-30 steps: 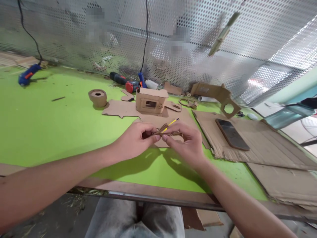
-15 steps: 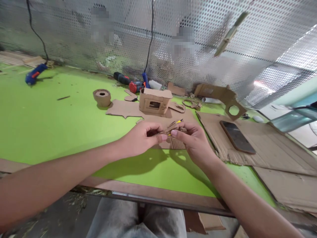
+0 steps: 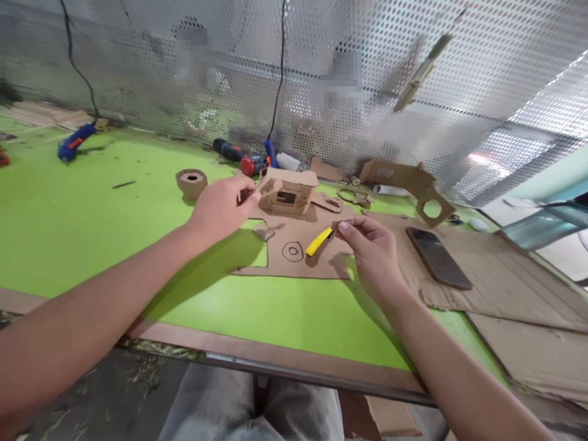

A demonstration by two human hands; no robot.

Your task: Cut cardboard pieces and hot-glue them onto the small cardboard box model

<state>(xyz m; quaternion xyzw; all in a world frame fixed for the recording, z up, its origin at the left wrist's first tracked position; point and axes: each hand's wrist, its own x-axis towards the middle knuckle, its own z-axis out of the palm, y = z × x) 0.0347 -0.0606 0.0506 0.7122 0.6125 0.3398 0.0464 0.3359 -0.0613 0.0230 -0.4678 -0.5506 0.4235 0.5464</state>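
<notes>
My left hand (image 3: 224, 205) is raised left of a camera-shaped cardboard box (image 3: 291, 188). Between its thumb and fingers is a thin cardboard piece (image 3: 271, 188), which overlaps the box's left side in view; I cannot tell whether they touch. On the right, my right hand (image 3: 374, 248) pinches a small brown cardboard piece (image 3: 338, 225), mostly covered by the fingertips. A yellow-handled cutter (image 3: 318, 242) is just below those fingertips, over a cardboard sheet (image 3: 285, 236) marked with drawn circles. Beside the sheet's notch is a small cardboard scrap (image 3: 263, 231).
A round cardboard part (image 3: 192, 184) stands left of the box. Behind are a power drill (image 3: 239, 156) and blue glue guns (image 3: 76, 142). To the right, a phone (image 3: 438, 257) rests on cardboard sheets (image 3: 509, 269). Perforated metal sheeting (image 3: 248, 79) borders the back.
My hands have parted. The left moved left and away from me with a cardboard piece; the right shifted slightly right. The yellow cutter, mostly hidden in the fingers before, now shows below the right hand.
</notes>
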